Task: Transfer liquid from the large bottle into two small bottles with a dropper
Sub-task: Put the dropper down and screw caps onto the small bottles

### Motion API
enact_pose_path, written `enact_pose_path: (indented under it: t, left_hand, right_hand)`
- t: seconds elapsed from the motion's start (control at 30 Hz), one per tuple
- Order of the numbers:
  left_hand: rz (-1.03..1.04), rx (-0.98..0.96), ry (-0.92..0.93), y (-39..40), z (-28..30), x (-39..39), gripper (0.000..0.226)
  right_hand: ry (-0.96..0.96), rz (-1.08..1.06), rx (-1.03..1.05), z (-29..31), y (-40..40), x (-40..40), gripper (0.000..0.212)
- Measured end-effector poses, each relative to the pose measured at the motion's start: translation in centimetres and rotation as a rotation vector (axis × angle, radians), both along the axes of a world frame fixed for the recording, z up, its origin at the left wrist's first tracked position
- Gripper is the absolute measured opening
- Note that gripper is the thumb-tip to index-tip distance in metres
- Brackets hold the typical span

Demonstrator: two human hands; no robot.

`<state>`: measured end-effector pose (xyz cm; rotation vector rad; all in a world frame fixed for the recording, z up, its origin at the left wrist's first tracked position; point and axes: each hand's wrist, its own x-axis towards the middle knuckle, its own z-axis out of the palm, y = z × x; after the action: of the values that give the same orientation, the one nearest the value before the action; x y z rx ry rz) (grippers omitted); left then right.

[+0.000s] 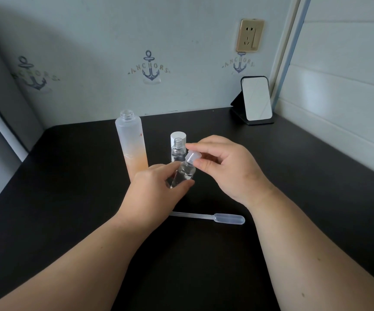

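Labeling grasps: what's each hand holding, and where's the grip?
Left hand grips the small clear bottle around its lower body, tilted. Right hand pinches that bottle's cap between thumb and fingertips.

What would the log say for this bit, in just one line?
left hand: holds small bottle tilted | right hand: pinches its cap | dropper: lying on table | large bottle: open, upright

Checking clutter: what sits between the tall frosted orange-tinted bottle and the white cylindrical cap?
Head view: nothing; only bare black tabletop separates the frosted bottle and white cap.
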<state>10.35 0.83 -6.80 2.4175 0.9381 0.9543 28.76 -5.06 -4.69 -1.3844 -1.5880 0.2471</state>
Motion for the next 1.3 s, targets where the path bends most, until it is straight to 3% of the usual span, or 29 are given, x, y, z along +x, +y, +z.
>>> enact_pose_path:
  t: [0.33, 0.57, 0.7, 0.8, 0.97, 1.1, 1.3]
  left_hand:
    - [-0.009, -0.024, 0.010, -0.1, 0.3, 0.1, 0.008]
    - [-0.014, -0.036, 0.003, 0.0, 0.2, 0.1, 0.018]
    - [-0.006, -0.016, 0.007, 0.0, 0.2, 0.1, 0.014]
    - [-0.011, -0.015, 0.009, 0.0, 0.3, 0.2, 0.014]
    - [-0.014, -0.021, 0.023, -0.1, 0.4, 0.2, 0.012]
    - [-0.017, -0.023, 0.026, -0.2, 0.4, 0.2, 0.020]
    - [-0.004, -0.030, 0.039, 0.0, 0.3, 0.1, 0.018]
  right_hand:
    - [-0.221, -0.090, 0.067, 0.7, -0.2, -0.8, 0.029]
    - [-0.179, -0.106, 0.054, 0.6, -0.3, -1.2, 0.036]
    - [-0.200, -0.135, 0.059, 0.6, -0.4, -1.4, 0.027]
    - [-0.194, -0.187, 0.026, 0.6, -0.3, -1.4, 0.030]
    - [-0.117, -0.023, 0.105, 0.7, -0.8, -1.2, 0.035]
    - [-0.176, -0.094, 0.139, 0.5, -0.4, -1.0, 0.019]
    - [-0.112, -0.023, 0.131, 0.5, -0.4, -0.9, 0.026]
